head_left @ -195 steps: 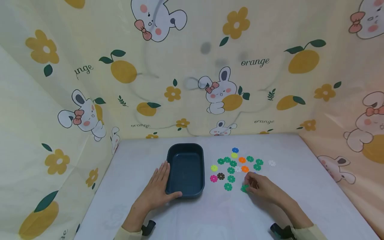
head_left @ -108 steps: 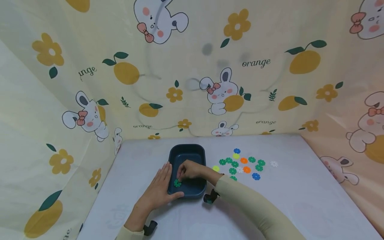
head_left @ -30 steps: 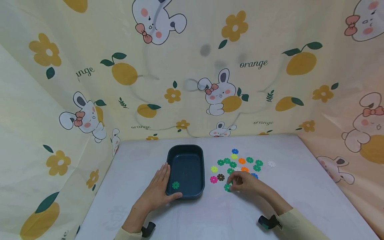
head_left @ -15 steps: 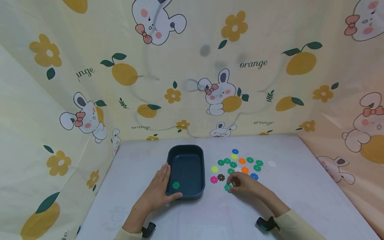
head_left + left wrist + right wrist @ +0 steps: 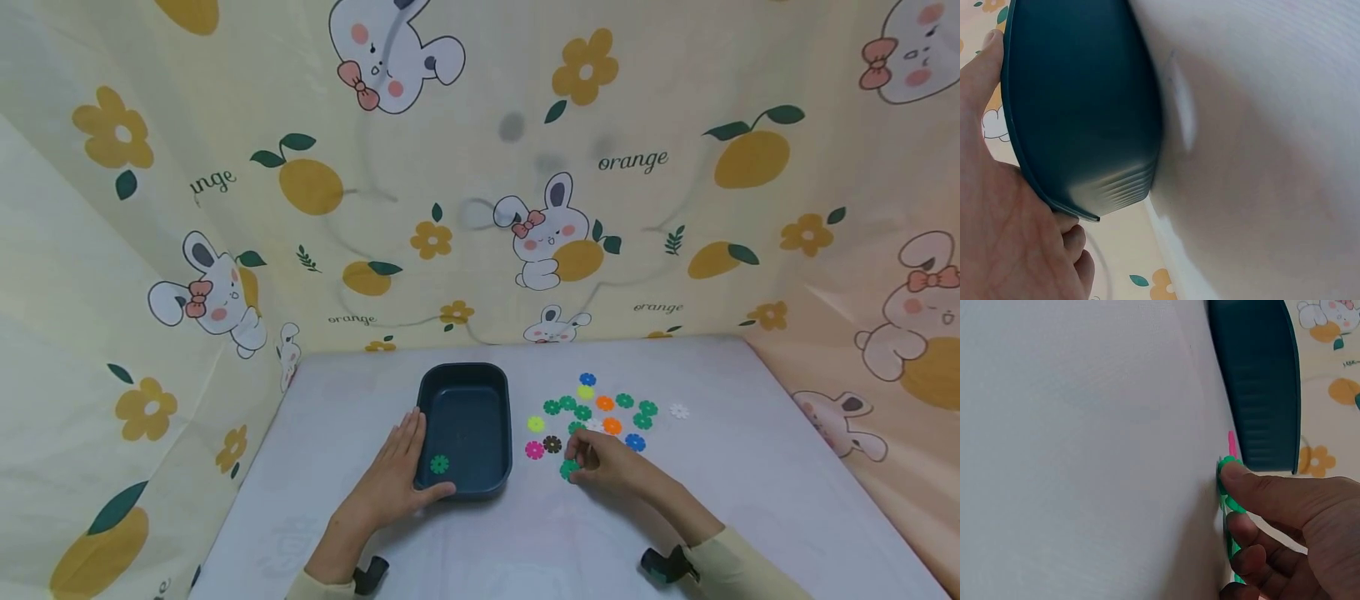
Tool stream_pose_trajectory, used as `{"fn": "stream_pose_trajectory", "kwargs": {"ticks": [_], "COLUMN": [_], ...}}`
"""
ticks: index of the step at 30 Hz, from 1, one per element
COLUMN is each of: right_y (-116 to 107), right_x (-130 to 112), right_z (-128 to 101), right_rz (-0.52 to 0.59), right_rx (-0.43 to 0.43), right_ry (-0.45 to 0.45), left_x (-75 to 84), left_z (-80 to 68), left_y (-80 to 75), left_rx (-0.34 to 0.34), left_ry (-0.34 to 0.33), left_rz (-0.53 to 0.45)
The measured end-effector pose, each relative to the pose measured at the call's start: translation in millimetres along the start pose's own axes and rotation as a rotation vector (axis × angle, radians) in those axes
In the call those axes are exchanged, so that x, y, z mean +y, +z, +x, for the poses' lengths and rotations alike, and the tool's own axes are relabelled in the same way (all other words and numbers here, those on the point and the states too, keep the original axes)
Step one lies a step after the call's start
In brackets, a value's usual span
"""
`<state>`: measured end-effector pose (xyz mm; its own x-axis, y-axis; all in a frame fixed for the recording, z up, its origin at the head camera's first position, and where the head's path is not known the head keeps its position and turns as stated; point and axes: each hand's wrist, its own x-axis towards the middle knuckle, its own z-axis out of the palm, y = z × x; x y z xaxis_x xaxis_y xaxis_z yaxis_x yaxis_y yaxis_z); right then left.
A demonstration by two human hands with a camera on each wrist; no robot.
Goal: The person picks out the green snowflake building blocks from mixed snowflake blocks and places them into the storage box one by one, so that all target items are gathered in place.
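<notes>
In the head view my left hand (image 5: 390, 475) rests along the left side of a dark blue rectangular tray (image 5: 480, 490), fingers straight, thumb stretched over the near edge. The left wrist view shows that hand against the tray's rim (image 5: 1015, 134). One green flower-shaped plastic disc (image 5: 439, 464) lies inside the tray, near its front left. Right of the tray, my right hand (image 5: 611, 462) pinches another green flower disc (image 5: 569, 470) at the table. In the right wrist view the thumb presses on the green disc (image 5: 1229, 464); its far side is hidden by the fingers.
Several more flower discs lie loosely on the white table: green (image 5: 567, 402), orange (image 5: 604, 403), blue (image 5: 635, 442), yellow (image 5: 536, 424), pink (image 5: 534, 450), brown (image 5: 552, 444) and white (image 5: 679, 411). A patterned cloth (image 5: 472, 250) hangs behind and at both sides.
Earlier my right hand brought a green disc from the table into the tray, let it go and moved back right to another green disc. My left hand has stayed on the tray.
</notes>
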<state>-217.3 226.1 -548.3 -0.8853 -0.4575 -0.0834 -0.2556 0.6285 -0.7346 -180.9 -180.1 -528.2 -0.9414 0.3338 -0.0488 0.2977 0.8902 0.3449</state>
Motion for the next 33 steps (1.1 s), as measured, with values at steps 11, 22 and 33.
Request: {"fn": "stream_pose_trajectory", "kwargs": {"ticks": [11, 22, 33], "right_y": [-2.2, -11.4, -13.2], "right_x": [-11.2, -28.0, -52.4], "right_z": [7.3, 20.2, 38.9], "right_rz": [-0.031, 0.087, 0.189], "right_rx": [0.0, 0.051, 0.09], "right_ry": [0.022, -0.04, -0.052], "left_x": [-0.9, -2.1, -2.9], "left_z": [-1.1, -1.3, -1.2], "left_y": [-2.1, -0.7, 1.2], "left_rx": [0.006, 0.016, 0.007], "left_ry": [0.02, 0.022, 0.015], "left_rz": [-0.011, -0.015, -0.014]}}
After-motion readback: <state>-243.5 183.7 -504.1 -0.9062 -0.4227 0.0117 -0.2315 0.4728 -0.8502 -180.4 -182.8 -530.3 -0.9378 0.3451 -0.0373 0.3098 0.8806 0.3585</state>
